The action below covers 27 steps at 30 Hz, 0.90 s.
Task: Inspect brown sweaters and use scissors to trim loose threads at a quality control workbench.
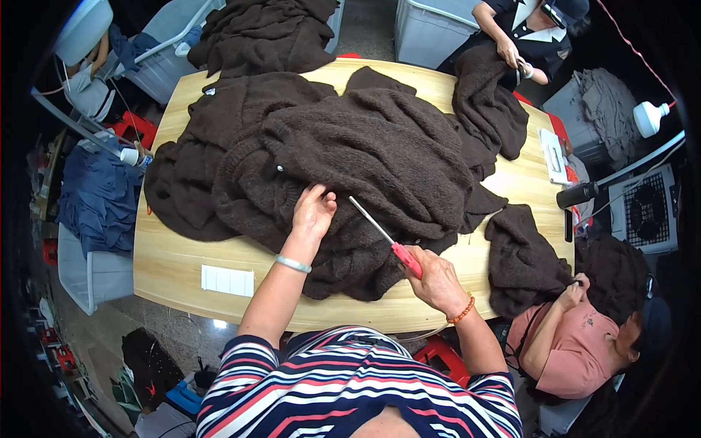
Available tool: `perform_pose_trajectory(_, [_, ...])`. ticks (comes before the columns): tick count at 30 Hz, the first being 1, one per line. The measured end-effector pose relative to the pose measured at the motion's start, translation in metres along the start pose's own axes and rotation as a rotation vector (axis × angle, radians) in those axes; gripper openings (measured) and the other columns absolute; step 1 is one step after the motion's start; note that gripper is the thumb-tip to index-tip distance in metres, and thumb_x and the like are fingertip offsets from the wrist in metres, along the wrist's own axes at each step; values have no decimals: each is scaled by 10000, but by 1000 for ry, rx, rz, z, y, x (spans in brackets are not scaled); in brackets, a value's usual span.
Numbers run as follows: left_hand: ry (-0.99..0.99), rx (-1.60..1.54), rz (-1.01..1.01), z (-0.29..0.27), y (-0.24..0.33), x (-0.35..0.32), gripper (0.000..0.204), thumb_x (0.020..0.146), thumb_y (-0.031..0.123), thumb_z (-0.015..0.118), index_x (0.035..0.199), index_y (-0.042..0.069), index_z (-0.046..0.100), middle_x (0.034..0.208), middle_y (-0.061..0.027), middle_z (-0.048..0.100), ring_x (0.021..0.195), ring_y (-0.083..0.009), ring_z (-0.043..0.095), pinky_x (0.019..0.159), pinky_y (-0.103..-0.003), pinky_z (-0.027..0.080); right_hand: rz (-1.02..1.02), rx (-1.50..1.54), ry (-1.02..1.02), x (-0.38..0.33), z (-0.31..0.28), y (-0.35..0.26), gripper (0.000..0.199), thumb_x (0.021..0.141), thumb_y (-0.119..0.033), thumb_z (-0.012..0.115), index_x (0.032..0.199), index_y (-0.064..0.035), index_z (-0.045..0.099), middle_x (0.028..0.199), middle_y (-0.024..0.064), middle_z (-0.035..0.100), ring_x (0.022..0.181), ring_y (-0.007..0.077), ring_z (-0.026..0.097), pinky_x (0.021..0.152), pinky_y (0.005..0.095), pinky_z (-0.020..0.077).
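A large dark brown knitted garment (387,146) lies heaped in folds before me, with a small shiny button (280,168) on it. My left hand (313,213) rests at its near side, palm turned partly up, fingers loosely bent and apart against the knit. My right hand (437,281) is closed around the red handle of a tool with a long straight metal shaft (371,220). The shaft points up and left, its tip over the knit, a little right of my left fingers. Whether the tip touches the fabric, I cannot tell.
The wooden table (168,266) carries more brown knits and a white paper slip (227,280). A black bottle (577,195) stands at its right edge. One person (522,44) handles brown knit at far right; another (569,339) does at near right. Bins surround the table.
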<state>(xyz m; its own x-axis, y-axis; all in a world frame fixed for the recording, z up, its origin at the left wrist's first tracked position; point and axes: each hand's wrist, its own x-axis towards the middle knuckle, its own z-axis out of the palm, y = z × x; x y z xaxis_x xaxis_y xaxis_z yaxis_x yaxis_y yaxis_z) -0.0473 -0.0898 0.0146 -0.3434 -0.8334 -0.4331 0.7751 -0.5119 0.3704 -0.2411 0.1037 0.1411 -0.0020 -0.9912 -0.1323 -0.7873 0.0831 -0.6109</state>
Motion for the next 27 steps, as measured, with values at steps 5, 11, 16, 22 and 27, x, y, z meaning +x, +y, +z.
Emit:
perform_pose_trajectory(5, [-230, 67, -96, 7, 8, -9, 63, 929, 106, 608, 982, 78, 591, 865, -36, 584, 595, -110, 463, 486, -210, 362, 35, 7, 21, 1, -2, -3, 347, 829, -85, 635, 1167, -85, 561, 910, 162, 646, 894, 346, 624, 778, 437, 505])
perform_pose_trajectory(11, [97, 157, -69, -9, -2, -13, 187, 926, 121, 613, 1094, 80, 544, 964, -46, 606, 763, -184, 629, 570, -237, 499, 37, 29, 77, -2, 3, 3, 327, 855, -83, 618, 1176, -55, 564, 885, 188, 630, 835, 383, 624, 743, 430, 502])
perform_pose_trajectory(16, [-152, -124, -196, 21, 9, 5, 65, 886, 117, 649, 910, 87, 596, 841, -31, 589, 626, -151, 513, 517, -256, 411, 43, 20, 77, -7, 9, -2, 321, 850, -85, 625, 1165, -59, 568, 886, 178, 638, 845, 364, 625, 752, 431, 504])
perform_pose_trajectory(22, [-122, 247, -78, 21, 20, -39, 85, 927, 123, 631, 973, 61, 594, 816, -26, 611, 648, -118, 574, 496, -203, 444, 66, 16, 60, -23, 6, 1, 315, 848, -97, 637, 1154, -66, 574, 879, 178, 641, 829, 357, 631, 743, 434, 505])
perform_pose_trajectory(27, [-99, 177, 17, -20, 10, -48, 68, 909, 59, 636, 958, 15, 620, 915, -102, 678, 941, -298, 690, 836, -352, 603, 40, -16, -47, -26, 6, -14, 266, 848, -140, 641, 1104, -89, 588, 801, 167, 651, 781, 346, 648, 700, 441, 508])
